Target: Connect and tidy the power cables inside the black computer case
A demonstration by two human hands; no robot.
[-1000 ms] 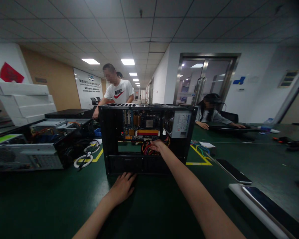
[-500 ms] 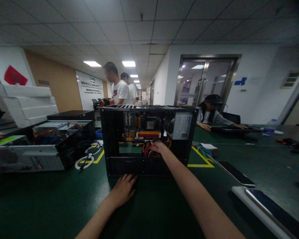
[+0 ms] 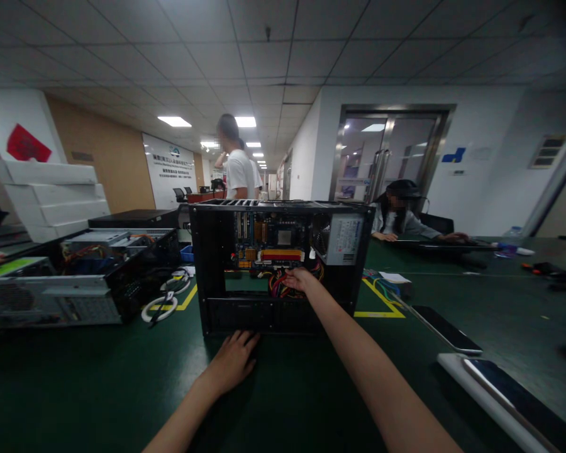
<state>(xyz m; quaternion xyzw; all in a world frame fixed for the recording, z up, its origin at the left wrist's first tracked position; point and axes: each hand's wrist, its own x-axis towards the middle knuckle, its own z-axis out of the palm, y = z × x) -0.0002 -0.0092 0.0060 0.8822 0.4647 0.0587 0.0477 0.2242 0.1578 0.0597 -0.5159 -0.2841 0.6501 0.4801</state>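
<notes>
An open black computer case (image 3: 239,313) stands in front of me, its inside facing me. A motherboard (image 3: 283,226) shows at its back, and the power supply (image 3: 343,236) is at the upper right. My right hand (image 3: 298,279) reaches into the lower part of the case, its fingers closed on a bundle of coloured power cables (image 3: 276,286). Some fingertips are hidden among the wires. My left hand (image 3: 236,360) lies flat on the green table (image 3: 99,390), fingers spread, fingertips at the case's bottom front edge.
Another opened computer case (image 3: 80,286) lies at the left, beside a coiled white cable (image 3: 159,309). Two phones (image 3: 446,327) (image 3: 519,393) lie at the right, near coloured wires (image 3: 384,292). A person (image 3: 399,214) sits across the table; others stand behind.
Both my hands and the case stay where they were. In the background, the standing person has shifted to the right and turned.
</notes>
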